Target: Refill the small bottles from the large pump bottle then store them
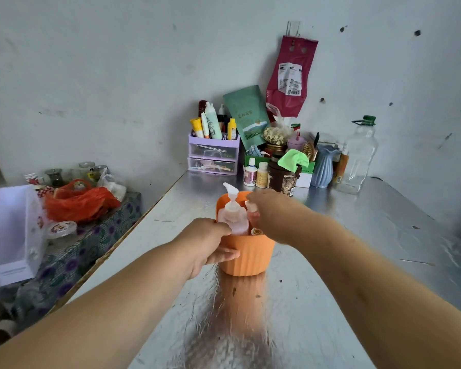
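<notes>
- The pump bottle point(233, 217) and a small bottle point(252, 209) stand in the orange tub point(248, 255) on the counter point(357, 235).
- Our left grip point(208, 243) pinches the tub's rim, thumb outside.
- We judge the bottles light, smooth, maybe slippery; best taken round the body.
- Our right grip point(270, 214) covers the small bottle; its fingers are hidden, so we cannot tell whether it holds.

One camera sits on the person's head. It looks forward and down, close over the shiny table point(357, 235), toward the wall point(117, 75).
</notes>
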Demonstrator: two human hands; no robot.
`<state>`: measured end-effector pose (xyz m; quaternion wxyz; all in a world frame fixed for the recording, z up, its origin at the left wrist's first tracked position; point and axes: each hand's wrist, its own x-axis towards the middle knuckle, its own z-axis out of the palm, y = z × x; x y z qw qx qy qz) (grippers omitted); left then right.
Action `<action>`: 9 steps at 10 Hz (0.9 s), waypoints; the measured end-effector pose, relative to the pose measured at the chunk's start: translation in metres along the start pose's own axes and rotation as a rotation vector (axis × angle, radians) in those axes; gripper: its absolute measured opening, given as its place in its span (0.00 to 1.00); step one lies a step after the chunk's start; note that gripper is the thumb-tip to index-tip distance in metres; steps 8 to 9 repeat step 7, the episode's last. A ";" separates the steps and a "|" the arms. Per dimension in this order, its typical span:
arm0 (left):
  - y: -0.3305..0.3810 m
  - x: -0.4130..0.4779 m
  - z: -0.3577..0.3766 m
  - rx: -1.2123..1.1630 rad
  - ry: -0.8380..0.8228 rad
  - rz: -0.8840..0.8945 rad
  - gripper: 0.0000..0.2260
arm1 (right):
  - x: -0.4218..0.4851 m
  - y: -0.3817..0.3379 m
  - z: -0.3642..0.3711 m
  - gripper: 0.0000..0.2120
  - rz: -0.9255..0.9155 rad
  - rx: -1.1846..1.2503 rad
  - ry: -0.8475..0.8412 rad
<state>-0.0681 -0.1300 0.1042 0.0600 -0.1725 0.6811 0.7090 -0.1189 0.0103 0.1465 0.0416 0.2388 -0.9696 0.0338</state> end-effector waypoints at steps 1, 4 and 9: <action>0.003 0.002 0.000 -0.020 0.005 -0.001 0.12 | -0.011 0.008 0.005 0.21 0.087 0.147 0.148; 0.002 0.010 0.007 -0.130 0.051 -0.048 0.13 | -0.041 0.014 0.049 0.19 0.514 1.149 -0.103; 0.005 0.035 0.015 -0.199 0.069 -0.071 0.24 | -0.042 0.023 0.078 0.09 0.514 1.319 -0.055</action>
